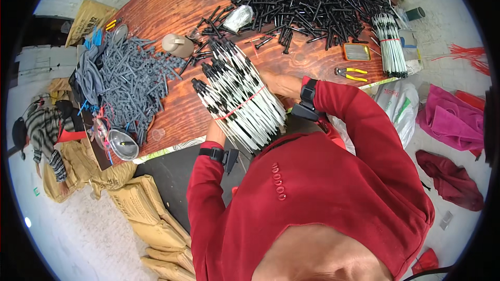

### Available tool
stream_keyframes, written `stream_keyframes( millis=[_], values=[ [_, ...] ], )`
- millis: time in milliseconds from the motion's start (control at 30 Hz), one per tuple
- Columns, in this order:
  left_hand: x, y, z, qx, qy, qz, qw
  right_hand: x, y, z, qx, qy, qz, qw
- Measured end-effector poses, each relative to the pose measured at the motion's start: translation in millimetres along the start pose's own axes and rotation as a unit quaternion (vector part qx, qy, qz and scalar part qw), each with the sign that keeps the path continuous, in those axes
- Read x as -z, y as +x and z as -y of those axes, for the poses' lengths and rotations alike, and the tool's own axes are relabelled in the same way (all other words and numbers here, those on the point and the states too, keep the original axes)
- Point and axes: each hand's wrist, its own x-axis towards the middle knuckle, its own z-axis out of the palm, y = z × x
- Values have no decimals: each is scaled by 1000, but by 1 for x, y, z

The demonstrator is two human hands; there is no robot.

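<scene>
A thick bundle of thin white sticks with black ends [245, 101] is in front of my chest at the table's near edge, tilted with its black tips away from me. A red band runs around its middle. My left hand [215, 132] grips the bundle's lower left side, and most of its fingers are hidden behind the sticks. On the other side my right hand [284, 84] is pressed around the bundle, its fingertips also out of sight. Both wrists wear black straps with small devices.
Black plastic pieces [307, 2] heap at the table's back, grey ones [135, 75] at left. Another banded bundle [389, 47], yellow-handled pliers [351, 74], an orange-rimmed box [357, 52] and a beige jug [177, 45] stand about. Brown sacks [148, 213] and a person in stripes [47, 130] are at left.
</scene>
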Motion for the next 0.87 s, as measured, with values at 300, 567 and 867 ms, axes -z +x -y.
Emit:
stream_keyframes(
  millis=[300,567,867],
  values=[
    [17,-19,-3,-200,376,-283,859,1,-58,39,186,-304,-96,929],
    [-28,-80,-21,-276,403,-257,834,0,-58,83,229,-639,-318,661],
    [-97,-191,-61,-326,135,-92,931,46,-171,171,231,-179,167,942]
  ],
)
